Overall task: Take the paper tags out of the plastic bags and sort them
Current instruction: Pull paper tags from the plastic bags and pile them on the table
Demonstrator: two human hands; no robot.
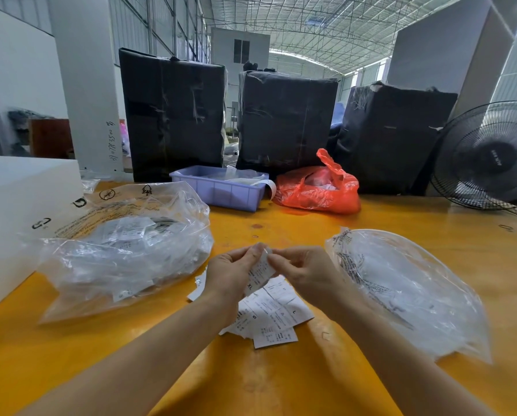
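Warehouse-looking spot, yellow surface (371, 223). Dead centre, an XL paper tag (258, 273) pinched by both hands, left hand (231, 273) and right hand (303, 270), over the sorted tags (273, 315). Probably light and bendy, so best nipped at an edge; full plastic bag (125, 250) left, emptier bag (401, 289) right.

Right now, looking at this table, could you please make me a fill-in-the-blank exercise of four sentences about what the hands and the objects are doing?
1. Both the left hand and the right hand pinch a paper tag printed with the size ____.
2. The loose tags lie on the ____ table.
3. The clear bag stuffed with tags lies on the person's ____ side.
4. Behind the hands, the lilac tray stands beside a ____ plastic bag.

Missing words: XL; yellow; left; red
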